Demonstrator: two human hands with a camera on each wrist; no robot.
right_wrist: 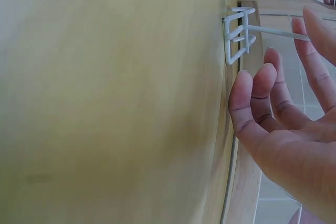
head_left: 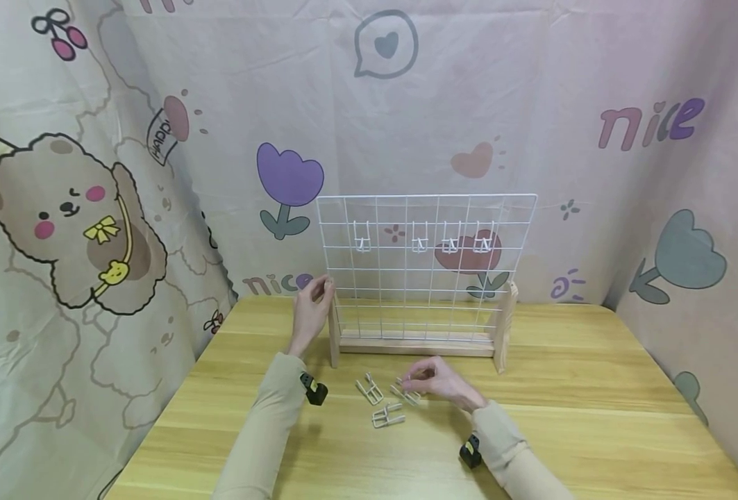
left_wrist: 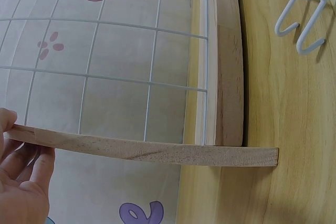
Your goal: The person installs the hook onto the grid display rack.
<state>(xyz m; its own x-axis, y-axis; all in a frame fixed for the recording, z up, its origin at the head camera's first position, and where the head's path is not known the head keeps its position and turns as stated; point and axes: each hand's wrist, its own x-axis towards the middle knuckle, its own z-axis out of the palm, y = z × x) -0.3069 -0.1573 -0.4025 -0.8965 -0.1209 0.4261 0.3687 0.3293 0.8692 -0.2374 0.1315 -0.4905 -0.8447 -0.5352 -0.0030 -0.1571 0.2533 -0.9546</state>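
A white wire grid panel (head_left: 406,269) stands in a wooden base (head_left: 415,345) on the table. My left hand (head_left: 311,309) pinches the upper end of the base's left wooden side post (left_wrist: 147,150), thumb on one face and fingers on the other. To the front right, my right hand (head_left: 439,380) pinches a prong of a white wire hook (right_wrist: 239,35) between thumb and index finger, its other fingers loosely bent. That hook is low over the tabletop. Just left of it lie two more hooks, one farther back (head_left: 373,394) and one nearer (head_left: 387,417).
Several white hooks (head_left: 420,244) hang in a row on the grid's upper part. The base's right side post (head_left: 502,330) stands opposite the gripped one. A printed cloth (head_left: 381,125) hangs behind and beside the wood-grain table (head_left: 593,403).
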